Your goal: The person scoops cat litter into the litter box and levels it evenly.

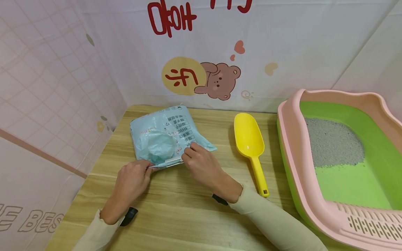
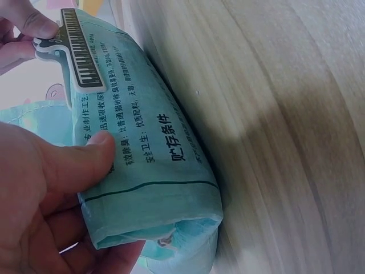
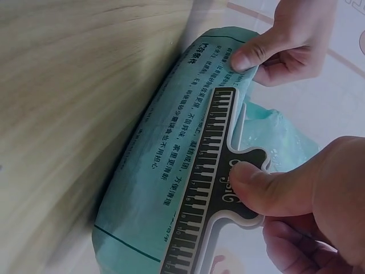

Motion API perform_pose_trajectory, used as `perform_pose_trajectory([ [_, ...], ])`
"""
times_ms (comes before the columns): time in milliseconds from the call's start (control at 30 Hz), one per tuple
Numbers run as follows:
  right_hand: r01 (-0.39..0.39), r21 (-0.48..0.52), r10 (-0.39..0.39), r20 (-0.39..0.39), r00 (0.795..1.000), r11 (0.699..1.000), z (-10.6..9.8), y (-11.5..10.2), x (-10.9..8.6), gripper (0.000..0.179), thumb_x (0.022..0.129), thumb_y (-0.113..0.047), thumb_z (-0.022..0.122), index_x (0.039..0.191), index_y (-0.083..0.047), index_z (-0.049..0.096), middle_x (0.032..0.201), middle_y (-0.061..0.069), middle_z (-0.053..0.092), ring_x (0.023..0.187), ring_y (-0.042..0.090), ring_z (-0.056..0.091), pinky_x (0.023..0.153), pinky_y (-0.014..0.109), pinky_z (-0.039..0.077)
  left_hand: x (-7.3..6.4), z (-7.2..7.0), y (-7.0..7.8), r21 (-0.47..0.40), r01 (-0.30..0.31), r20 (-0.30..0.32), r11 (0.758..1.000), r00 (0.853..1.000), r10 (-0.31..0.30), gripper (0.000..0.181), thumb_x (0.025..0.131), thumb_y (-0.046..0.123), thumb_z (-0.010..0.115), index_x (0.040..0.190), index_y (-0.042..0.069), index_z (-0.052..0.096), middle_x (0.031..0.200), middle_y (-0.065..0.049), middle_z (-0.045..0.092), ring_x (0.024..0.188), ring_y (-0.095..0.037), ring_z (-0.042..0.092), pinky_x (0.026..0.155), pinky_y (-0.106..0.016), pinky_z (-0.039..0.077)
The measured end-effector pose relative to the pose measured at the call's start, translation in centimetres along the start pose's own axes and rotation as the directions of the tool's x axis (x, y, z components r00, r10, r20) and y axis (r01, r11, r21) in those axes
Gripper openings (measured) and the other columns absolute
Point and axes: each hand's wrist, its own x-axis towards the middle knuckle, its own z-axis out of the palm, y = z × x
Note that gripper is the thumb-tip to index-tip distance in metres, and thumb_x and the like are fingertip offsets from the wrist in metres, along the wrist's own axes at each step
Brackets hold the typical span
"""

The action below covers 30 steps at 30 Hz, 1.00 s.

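Note:
A light-blue plastic cat litter bag [image 1: 160, 122] lies at the back left of the table, its near edge folded over. My left hand [image 1: 132, 179] pinches that folded edge near its left end, thumb on the printed side in the left wrist view. A long bag clip [image 3: 197, 200] with a piano-key print sits along the fold. My right hand [image 1: 202, 165] holds the clip's black handle between thumb and fingers. In the right wrist view the clip's bar lies over the printed face of the bag. Crumpled plastic [image 1: 161, 144] bulges up on top of the bag.
A yellow scoop [image 1: 249, 136] lies right of the bag, handle toward me. Further right stands a green litter box [image 1: 351, 184] with a pink rim [image 1: 301, 167] and grey litter [image 1: 334, 143] inside. A printed cloth wall [image 1: 267, 35] borders the wooden table [image 1: 176, 216] behind.

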Motion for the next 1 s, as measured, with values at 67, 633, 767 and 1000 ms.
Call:
perform_pose_trajectory([
  [67,0.002,-0.004,-0.002,-0.001,1.0,1.0,0.1,0.0,0.0,0.021,0.091,0.008,0.072,0.079,-0.009,0.069,0.081,0.002,0.068,0.081,0.021,0.051,0.078,0.028,0.043,0.0,0.0,0.0,0.0,-0.001,-0.001,1.0,1.0,0.001,0.01,0.092,0.006,0.087,0.087,0.005,0.079,0.084,-0.008,0.076,0.072,-0.035,0.073,0.061,-0.056,0.058],
  [633,-0.011,0.007,0.011,-0.02,1.0,1.0,1.3,0.0,0.2,0.022,0.092,0.009,0.071,0.079,-0.008,0.069,0.083,0.003,0.07,0.082,0.022,0.053,0.08,0.029,0.045,0.0,-0.1,0.0,0.004,-0.002,0.007,1.0,1.0,0.002,0.01,0.093,0.007,0.086,0.088,0.005,0.079,0.085,-0.008,0.076,0.073,-0.034,0.073,0.061,-0.055,0.058],
  [767,-0.011,0.014,0.011,-0.025,1.0,1.0,1.4,0.0,0.2,0.022,0.091,0.01,0.071,0.078,-0.008,0.068,0.082,0.003,0.069,0.081,0.022,0.053,0.079,0.029,0.045,0.0,-0.1,0.0,0.007,0.004,0.013,1.0,1.0,-0.004,0.009,0.093,0.007,0.086,0.088,0.005,0.079,0.085,-0.008,0.076,0.073,-0.034,0.073,0.061,-0.055,0.058],
  [1000,-0.02,0.004,0.02,-0.013,1.0,1.0,1.4,-0.1,0.1,0.022,0.091,0.009,0.071,0.079,-0.008,0.07,0.081,0.002,0.069,0.08,0.022,0.052,0.078,0.029,0.044,0.1,0.0,0.0,0.007,0.011,0.022,1.0,1.0,-0.012,0.009,0.094,0.007,0.086,0.088,0.006,0.079,0.086,-0.007,0.076,0.074,-0.035,0.073,0.062,-0.056,0.058],
])
